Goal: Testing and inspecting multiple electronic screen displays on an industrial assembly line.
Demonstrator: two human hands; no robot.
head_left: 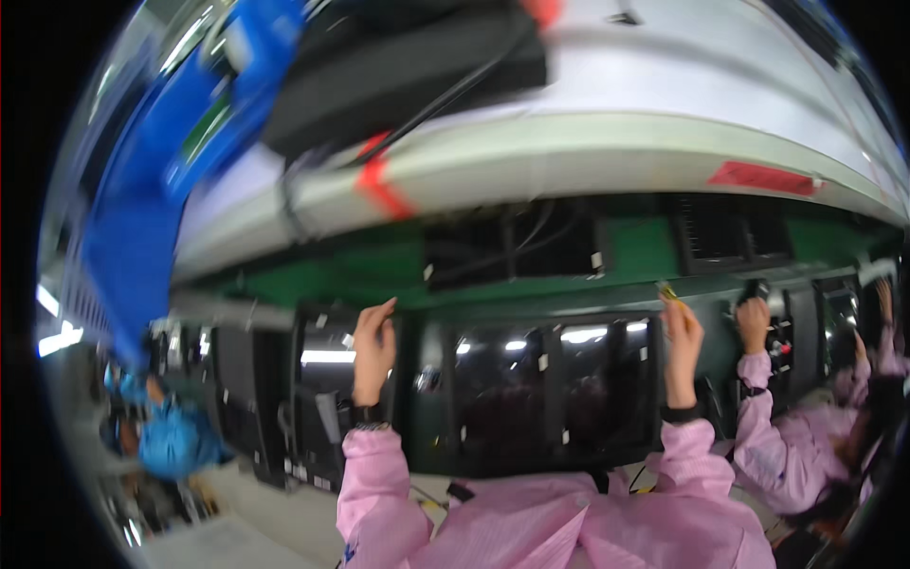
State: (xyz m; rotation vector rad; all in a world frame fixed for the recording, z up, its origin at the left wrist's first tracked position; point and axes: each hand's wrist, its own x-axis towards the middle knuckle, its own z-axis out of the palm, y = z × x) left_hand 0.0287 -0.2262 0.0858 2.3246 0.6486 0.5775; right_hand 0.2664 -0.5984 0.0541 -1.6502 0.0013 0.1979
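Over the near edge of a green work surface [635,248], my left hand [374,349] is raised with its fingers partly stretched and nothing visible in them. My right hand [682,346] pinches a small yellow item [669,292] at its fingertips; blur hides its exact kind. Between and below my hands lies a pair of glossy black panels, a left panel [500,394] and a right panel [605,384], with small white tabs on their edges. Neither hand visibly touches them. A similar dark panel [327,365] lies by my left wrist.
Farther off are more dark panels [469,251] and a pale ledge [569,152] with red tape. A black box [408,81] with a cable and blue bins [142,228] stand at upper left. Co-workers in pink [791,455] and blue [175,441] flank me.
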